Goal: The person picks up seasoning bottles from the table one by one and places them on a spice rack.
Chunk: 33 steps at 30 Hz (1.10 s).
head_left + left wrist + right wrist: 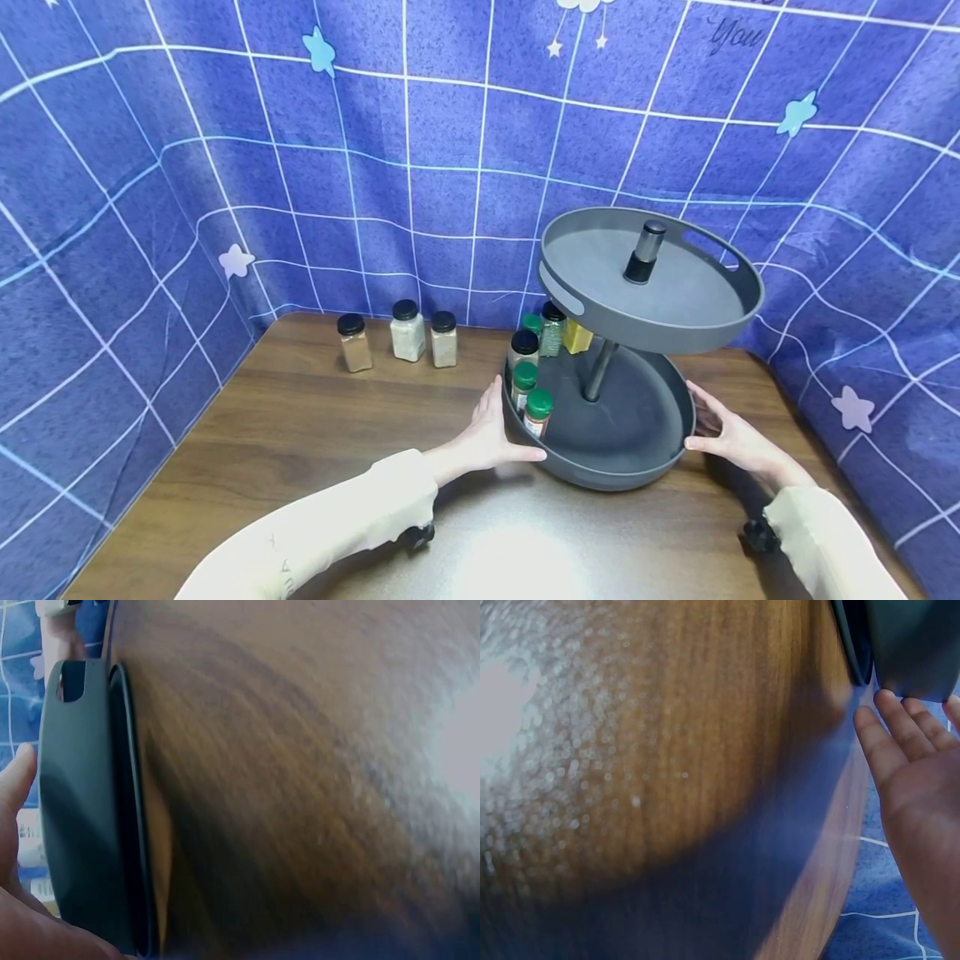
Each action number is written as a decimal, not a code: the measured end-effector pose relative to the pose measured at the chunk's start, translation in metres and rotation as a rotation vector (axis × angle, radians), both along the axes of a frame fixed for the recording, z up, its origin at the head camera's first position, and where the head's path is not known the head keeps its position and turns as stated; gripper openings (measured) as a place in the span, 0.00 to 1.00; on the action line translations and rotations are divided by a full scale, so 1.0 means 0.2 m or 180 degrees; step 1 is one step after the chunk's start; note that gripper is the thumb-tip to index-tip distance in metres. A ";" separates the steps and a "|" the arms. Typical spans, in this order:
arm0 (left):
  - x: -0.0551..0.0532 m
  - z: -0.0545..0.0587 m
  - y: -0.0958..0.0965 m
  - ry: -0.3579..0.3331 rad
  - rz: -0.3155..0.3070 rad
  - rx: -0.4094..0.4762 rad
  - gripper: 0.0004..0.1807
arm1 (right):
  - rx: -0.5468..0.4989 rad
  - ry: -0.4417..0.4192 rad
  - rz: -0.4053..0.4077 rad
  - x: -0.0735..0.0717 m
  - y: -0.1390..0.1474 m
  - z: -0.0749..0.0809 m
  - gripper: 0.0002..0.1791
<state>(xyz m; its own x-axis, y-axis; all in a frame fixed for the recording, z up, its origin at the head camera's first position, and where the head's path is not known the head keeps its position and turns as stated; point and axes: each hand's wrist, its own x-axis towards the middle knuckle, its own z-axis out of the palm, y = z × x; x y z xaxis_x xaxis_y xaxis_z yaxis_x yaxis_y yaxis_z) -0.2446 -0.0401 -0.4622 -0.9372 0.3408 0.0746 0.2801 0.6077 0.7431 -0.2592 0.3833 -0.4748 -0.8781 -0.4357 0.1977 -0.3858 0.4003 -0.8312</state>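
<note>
resting flat against the left side of the lower tray [637, 467] of a dark grey two-tier turntable rack [651, 287], the left hand [491, 433] is lying with its fingers straight and spread, the thumb stretching along the tray's outer wall toward the front. the right hand [731, 437] is sitting at the opposite side of the same tray, its fingers relaxed and apart, the fingertips touching or just short of the rim; the right wrist view is showing those fingertips [889, 742] right at the tray's edge [915, 652], with nothing being gripped. the left wrist view is showing the tray wall [82, 810] with a handle slot near its top and the left hand's fingers [15, 787] lying against it. the rack is standing on a brown wooden table [315, 433], toward its right rear part, and its upper tray is tilting on the centre pole [600, 371], which is topped by a dark knob [647, 250]. several spice jars are standing in the lower tray along its left rim, two with green lids [538, 412] nearest the left hand, a black-lidded one [523, 350] behind them, and more jars further back under the upper tray. three black-lidded jars [406, 331] are standing in a row on the table, well apart from the rack, in front of a blue grid-patterned backdrop [225, 167].
</note>
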 end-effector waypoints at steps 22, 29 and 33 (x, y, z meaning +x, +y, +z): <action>0.00 -0.02 0.06 -0.0240 0.0211 0.0132 0.70 | -0.0018 -0.0061 0.0165 -0.02 0.02 0.02 0.50; -0.01 -0.02 0.05 -0.0229 0.0155 0.0155 0.70 | -0.0030 -0.0076 0.0173 -0.01 0.01 0.02 0.49; -0.02 -0.01 0.03 -0.0241 0.0125 0.0112 0.70 | -0.0026 -0.0069 0.0161 -0.02 0.00 0.03 0.49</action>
